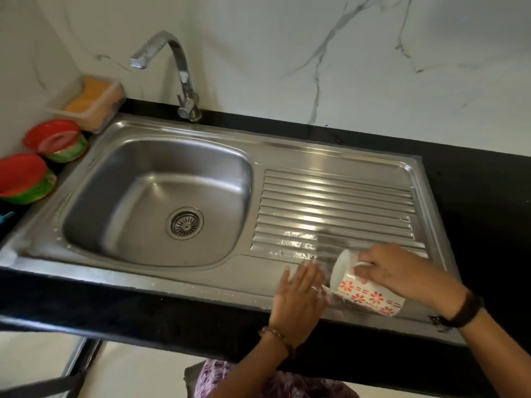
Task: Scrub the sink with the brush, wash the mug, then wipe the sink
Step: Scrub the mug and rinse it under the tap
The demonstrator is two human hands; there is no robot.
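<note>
From the head camera, a steel sink (94, 165) is set into a black counter (474, 202), and everything else is placed here against that sink. Its bowl sits at the left, with a round drain strainer (184, 223) in the floor of it. The ribbed drainboard (339, 208) forms the sink's right half. A curved chrome tap (172, 67) rises from the counter just behind the bowl's back rim, its spout reaching out to the left.

The mug (366, 291), white with red flower prints, is held tilted on its side over the sink's front rim, at the near edge of the drainboard, its open mouth turned left toward the bowl. The right hand (402, 271) grips it, fingers curled through and around the handle. The left hand (298, 294) is just beside the mug's mouth, fingers straight and spread, holding nothing; motion blur hides whether the fingertips touch the rim.

Left of the sink, on the counter, stand two stacks of red and green bowls (54, 139). Behind them, at the sink's back left corner, a clear plastic tub (92, 101) holds something orange. A marbled white wall (344, 53) rises behind the sink.
</note>
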